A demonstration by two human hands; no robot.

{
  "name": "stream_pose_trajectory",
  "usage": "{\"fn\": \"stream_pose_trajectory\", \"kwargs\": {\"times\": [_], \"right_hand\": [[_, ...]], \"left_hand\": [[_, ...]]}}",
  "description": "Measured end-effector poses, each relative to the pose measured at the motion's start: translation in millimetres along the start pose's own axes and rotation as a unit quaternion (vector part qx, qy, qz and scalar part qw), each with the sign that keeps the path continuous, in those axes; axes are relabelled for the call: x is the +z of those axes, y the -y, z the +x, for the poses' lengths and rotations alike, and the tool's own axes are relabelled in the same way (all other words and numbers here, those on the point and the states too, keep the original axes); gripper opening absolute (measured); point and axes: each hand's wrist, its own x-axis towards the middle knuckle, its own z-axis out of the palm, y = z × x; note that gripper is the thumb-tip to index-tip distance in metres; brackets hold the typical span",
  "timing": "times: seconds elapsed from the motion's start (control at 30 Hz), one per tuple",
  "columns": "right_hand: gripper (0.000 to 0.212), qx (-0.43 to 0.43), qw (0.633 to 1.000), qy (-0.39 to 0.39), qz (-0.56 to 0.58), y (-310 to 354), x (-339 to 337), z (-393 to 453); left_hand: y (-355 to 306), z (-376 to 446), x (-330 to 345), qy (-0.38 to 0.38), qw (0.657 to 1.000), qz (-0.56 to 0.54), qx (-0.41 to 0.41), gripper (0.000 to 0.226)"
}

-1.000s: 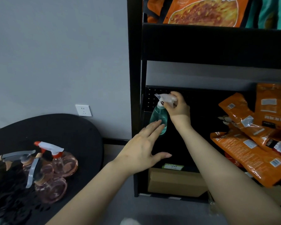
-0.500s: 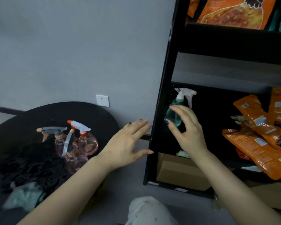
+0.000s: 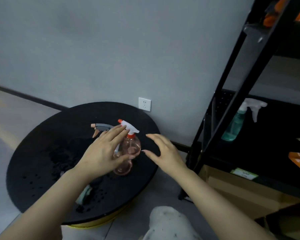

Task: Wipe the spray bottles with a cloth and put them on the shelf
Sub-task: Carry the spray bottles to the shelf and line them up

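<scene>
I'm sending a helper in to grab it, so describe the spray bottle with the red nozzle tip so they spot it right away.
Find the round black table by the wall outlet. Clear pink spray bottles cluster on its far side under the left hand. Take the pink bottle with the white trigger head, red collar and red tip; its neighbour's head is grey.

1 head-worn view, tilted, looking down close over round table [image 3: 42,153], shelf [image 3: 232,101] right
</scene>
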Motion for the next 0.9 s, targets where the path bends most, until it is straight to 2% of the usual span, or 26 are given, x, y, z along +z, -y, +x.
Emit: {"fn": "stream_pose_trajectory", "kwargs": {"times": [0.23,0.43,0.67,0.9], "right_hand": [[0.072,0.113,0.99,0.068,0.046,18,73,41],[0.096,0.194,0.973,0.075,0.095,22,119,68],[0.074,0.241,0.956,0.037,0.165,23,132,78],[0.078,0.23,0.958,0.009,0.173,27,131,65]], "left_hand": [[50,-21,2,-0.023,0.999,0.012,-0.031,0.084],[72,-30,10,-0.023,0.999,0.015,-0.04,0.084],[86,-33,13,-0.021,0.999,0.012,-0.042,0.084],[84,-35,13,-0.011,0.999,0.02,-0.042,0.083]]}}
